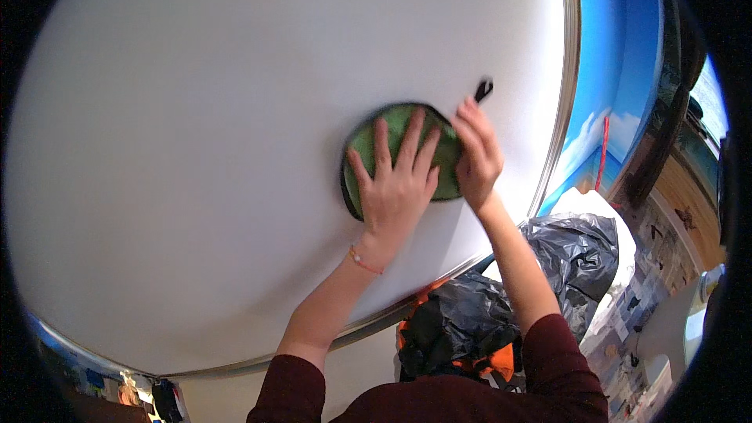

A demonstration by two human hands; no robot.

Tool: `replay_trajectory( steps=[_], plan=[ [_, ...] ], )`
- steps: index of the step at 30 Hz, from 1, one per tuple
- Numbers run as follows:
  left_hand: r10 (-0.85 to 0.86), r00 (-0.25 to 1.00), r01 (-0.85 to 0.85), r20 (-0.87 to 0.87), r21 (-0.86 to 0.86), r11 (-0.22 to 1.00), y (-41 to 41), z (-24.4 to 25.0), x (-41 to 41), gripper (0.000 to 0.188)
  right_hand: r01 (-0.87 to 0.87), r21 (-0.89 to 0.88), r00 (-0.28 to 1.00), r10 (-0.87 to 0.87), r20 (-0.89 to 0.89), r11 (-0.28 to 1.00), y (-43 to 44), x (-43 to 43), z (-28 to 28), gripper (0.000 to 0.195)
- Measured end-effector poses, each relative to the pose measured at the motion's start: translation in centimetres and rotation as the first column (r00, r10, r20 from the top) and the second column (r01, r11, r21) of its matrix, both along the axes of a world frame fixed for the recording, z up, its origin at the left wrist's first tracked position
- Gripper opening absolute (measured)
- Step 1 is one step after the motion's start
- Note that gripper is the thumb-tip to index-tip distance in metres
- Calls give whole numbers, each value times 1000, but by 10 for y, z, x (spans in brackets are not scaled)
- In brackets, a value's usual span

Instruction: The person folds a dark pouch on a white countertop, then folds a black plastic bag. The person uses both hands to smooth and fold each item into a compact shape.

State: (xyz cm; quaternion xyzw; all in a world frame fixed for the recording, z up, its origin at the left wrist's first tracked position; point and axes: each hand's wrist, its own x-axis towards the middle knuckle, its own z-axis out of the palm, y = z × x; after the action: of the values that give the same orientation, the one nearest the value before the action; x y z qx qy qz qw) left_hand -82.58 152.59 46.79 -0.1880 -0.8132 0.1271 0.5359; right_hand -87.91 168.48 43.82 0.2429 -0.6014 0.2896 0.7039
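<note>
A round green fabric item with a dark rim (390, 114) lies against a large white surface with a metallic edge (205, 158). Spread flat over its left and middle part is my left hand (399, 188), fingers apart, with a beaded bracelet at the wrist. My right hand (480, 155) is at the item's right side, fingers bent and blurred; whether it grips the rim cannot be told. A small black loop (484, 90) sticks out just above the right fingertips.
Crumpled black plastic bags (573, 247) are below and right of the white surface, with orange material (500, 362) among them. A red stick (603, 153) stands by the blue wall (596, 41). A pale piece of furniture (667, 317) is at the lower right.
</note>
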Motion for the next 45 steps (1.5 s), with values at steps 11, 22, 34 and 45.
replay_trajectory(
  steps=[11, 22, 34, 45],
  plan=[
    [-137, 990, 135, 36, 38, 990, 45, 40, -13, 63, 59, -200, 984, -91, -155, 978, 62, -33, 23, 43],
    [-349, 915, 370, 200, -80, 925, 47, -10, -20, 48, 23, -235, 997, -4, 83, 972, -2, -6, -82, 30],
    [-278, 958, 279, 75, 1, 960, 100, 43, -45, 65, 272, -262, 962, -251, 110, 926, 93, -28, 9, 49],
    [-299, 945, 310, 134, -65, 949, 114, 0, -37, 47, 297, -364, 952, -243, 187, 883, 74, -46, -54, 45]
  ],
)
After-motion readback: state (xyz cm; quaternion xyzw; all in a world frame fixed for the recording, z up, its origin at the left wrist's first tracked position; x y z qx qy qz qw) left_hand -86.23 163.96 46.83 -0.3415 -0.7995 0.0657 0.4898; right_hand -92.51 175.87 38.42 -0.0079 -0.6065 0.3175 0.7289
